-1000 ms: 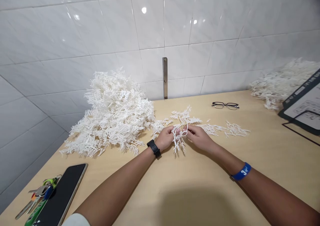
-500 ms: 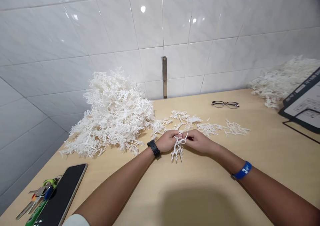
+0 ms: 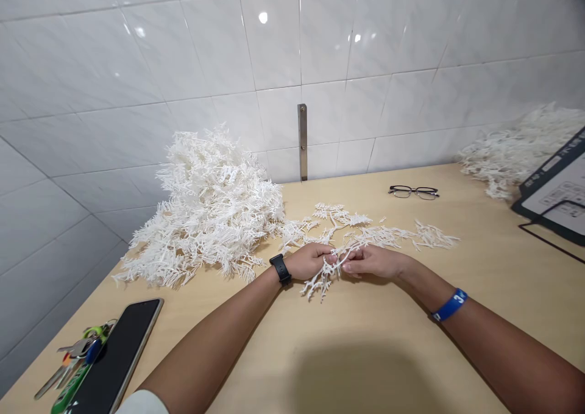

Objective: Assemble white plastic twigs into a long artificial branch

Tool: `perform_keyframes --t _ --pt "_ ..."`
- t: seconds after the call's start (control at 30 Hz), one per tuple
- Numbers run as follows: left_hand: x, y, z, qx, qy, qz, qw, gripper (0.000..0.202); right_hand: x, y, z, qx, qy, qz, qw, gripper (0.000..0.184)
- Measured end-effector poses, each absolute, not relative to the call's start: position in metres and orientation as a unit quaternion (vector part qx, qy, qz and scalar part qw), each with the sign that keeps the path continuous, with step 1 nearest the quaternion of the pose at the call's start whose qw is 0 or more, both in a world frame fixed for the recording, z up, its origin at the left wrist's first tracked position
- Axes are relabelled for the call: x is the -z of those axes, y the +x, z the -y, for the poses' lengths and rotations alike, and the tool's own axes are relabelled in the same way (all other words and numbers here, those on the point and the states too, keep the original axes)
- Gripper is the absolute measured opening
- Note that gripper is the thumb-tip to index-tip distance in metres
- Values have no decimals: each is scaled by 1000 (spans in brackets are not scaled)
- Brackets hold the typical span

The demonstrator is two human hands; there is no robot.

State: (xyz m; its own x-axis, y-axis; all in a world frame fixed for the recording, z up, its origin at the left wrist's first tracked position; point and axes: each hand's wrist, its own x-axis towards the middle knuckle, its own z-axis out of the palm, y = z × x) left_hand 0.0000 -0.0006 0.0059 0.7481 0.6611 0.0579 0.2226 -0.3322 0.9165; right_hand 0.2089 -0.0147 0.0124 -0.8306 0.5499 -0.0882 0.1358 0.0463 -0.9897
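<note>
Between my two hands is a white plastic branch (image 3: 319, 281) with many thin twigs, which hang down toward me. My left hand (image 3: 307, 261), with a black watch on the wrist, pinches it by the stem. The fingertips of my right hand (image 3: 372, 261) are closed on the same piece from the other side, with a blue band on that wrist. Just beyond my hands lie loose white branch pieces (image 3: 336, 222), some of them joined to a curved stem. To the left rises a tall heap of white branches (image 3: 210, 213).
A phone (image 3: 116, 359) and a bunch of keys (image 3: 80, 350) lie at the front left. Eyeglasses (image 3: 414, 192) rest near the wall. On the right are a second white heap (image 3: 516, 149) and a dark-framed board (image 3: 557, 185). A metal strip (image 3: 302, 142) is fixed to the tiled wall.
My right hand has turned and shifted slightly right. The branch's twigs have swung to the left, and the looped stem seen before between my hands now runs straighter.
</note>
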Motion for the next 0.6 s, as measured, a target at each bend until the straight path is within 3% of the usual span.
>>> perform_keyframes --t 0.2,0.43,0.6 --pt "-3 4 1 -254 700 -314 589 42 -15 215 9 -542 -366 708 266 56" --pt "-1 4 1 -263 664 -312 626 50 -19 219 0 -347 -484 742 308 53" --pt "-2 3 0 -263 688 -328 591 46 -24 208 12 -388 -434 766 273 43"
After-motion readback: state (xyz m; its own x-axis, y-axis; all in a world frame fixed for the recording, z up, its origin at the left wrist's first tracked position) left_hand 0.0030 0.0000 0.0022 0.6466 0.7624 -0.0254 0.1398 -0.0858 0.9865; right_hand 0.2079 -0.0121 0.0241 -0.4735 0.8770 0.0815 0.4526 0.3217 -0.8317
